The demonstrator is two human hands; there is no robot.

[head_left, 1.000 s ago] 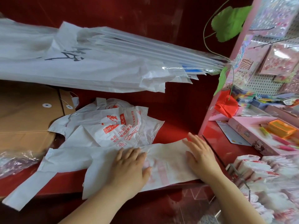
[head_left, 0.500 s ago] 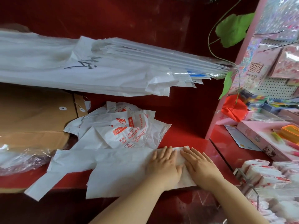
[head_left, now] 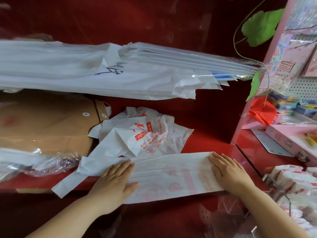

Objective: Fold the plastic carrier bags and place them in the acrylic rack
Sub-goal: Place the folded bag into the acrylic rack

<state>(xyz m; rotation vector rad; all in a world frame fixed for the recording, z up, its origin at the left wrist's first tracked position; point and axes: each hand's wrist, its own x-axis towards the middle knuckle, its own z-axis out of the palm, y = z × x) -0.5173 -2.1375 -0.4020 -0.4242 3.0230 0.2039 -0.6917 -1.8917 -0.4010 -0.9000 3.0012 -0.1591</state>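
Flattening a bag before its next fold. The red desk carries a long bundle of white sheets at the back, out of the working area. The bag, already folded into a long strip, lies along the near edge, handles trailing left. Just behind it, unfolded bags wait in a heap. At right, the rack holds folded bags. On the strip, left hand and right hand press palm-down, well apart, fingers straight and close together, probably to set the creases and expel air.
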